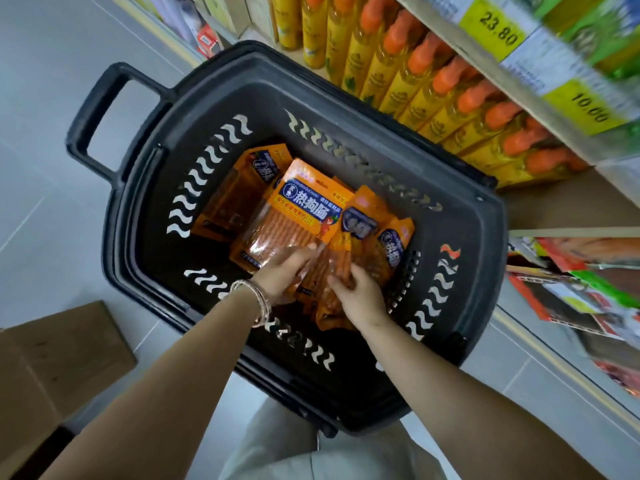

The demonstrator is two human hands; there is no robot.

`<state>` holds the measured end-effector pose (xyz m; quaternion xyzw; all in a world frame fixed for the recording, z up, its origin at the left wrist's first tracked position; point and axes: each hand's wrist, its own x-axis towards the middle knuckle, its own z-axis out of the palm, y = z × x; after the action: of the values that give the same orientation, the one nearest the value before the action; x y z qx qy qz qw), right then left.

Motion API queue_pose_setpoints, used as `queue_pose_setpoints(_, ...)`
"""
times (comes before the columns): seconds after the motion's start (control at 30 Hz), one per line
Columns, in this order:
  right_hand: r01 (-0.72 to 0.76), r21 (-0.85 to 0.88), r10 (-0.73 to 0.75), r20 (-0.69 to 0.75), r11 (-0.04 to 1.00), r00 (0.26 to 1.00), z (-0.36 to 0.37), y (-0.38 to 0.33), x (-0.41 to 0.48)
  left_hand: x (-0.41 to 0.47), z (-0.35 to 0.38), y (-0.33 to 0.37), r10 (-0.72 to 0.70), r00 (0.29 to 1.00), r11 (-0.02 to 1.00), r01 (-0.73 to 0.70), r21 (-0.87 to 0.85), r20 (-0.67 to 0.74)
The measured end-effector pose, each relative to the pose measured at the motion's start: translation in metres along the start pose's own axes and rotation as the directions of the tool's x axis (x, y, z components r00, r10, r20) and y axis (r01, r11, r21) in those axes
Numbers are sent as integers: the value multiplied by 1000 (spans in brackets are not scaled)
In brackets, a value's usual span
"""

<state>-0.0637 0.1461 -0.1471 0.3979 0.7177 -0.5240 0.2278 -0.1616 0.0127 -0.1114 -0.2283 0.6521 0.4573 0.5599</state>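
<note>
From the head camera, both bare forearms are reaching forward and down into a dark plastic basket [485, 271] on the floor. The left hand [284, 275], bracelets [258, 301] on its wrist, is angling in from the left. Its fingers [306, 253] are lying over the near, clear end of the top packet [304, 206] and pinching it. That orange packet is lying flat across others in the middle of the basket. The right hand [360, 296] is bending down at the wrist, its fingers curling round the standing packets [367, 230] just to the right. Yellow bottles [433, 74] are lining the shelf beyond, and a cardboard box [52, 368] is sitting at lower left.
</note>
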Motion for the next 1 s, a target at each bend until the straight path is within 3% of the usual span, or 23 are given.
queue_pose_setpoints(0.1, 112, -48, -104, 152, 993, 983, 7, -10, -7, 6, 10, 17, 14, 999, 1000, -13, -8, 43)
queue_pose_setpoints(0.2, -33, 147, -21, 349, 989, 937, 10, -12, -8, 14, 6, 24, 66, 987, 995, -54, 86, -145)
queue_pose_setpoints(0.23, -49, 190, -19, 342, 981, 940, 7, -10, -4, 18, 0, 22, 76, 972, 995, -59, 80, -222)
queue_pose_setpoints(0.3, -14, 182, -14, 149, 983, 989, 2, -5, 5, 22, -14, 18, 55, 952, 997, -66, -28, -301)
queue_pose_setpoints(0.33, -39, 190, 41, -5, 981, 999, -1, 0, 14, 24, -21, 16, 44, 942, 996, -68, -61, -331)
queue_pose_setpoints(0.4, -198, 357, 284, -208, 913, 936, -3, 13, 33, 27, -32, 9, 36, 920, 995, -67, -67, -389)
queue_pose_setpoints(0.47, -351, 557, 530, -195, 752, 825, 0, 26, 51, 30, -41, 2, 36, 906, 995, -73, -72, -421)
queue_pose_setpoints(0.57, -502, 615, 666, -51, 608, 744, 10, 35, 69, 28, -46, -5, 49, 906, 990, -101, -102, -421)
queue_pose_setpoints(0.63, -499, 546, 645, -103, 673, 757, 19, 34, 75, 25, -50, -5, 104, 899, 988, -142, -59, -426)
queue_pose_setpoints(0.77, -304, 267, 377, -294, 915, 878, 27, 34, 59, 22, -55, -2, 139, 900, 987, -159, -13, -414)
queue_pose_setpoints(0.9, -92, 121, 130, -360, 988, 924, 24, 35, 50, 24, -56, -7, 146, 911, 988, -157, 1, -386)
queue_pose_setpoints(1.0, -129, 122, 165, -369, 984, 914, 19, 32, 64, 25, -55, -10, 159, 908, 986, -166, 16, -388)
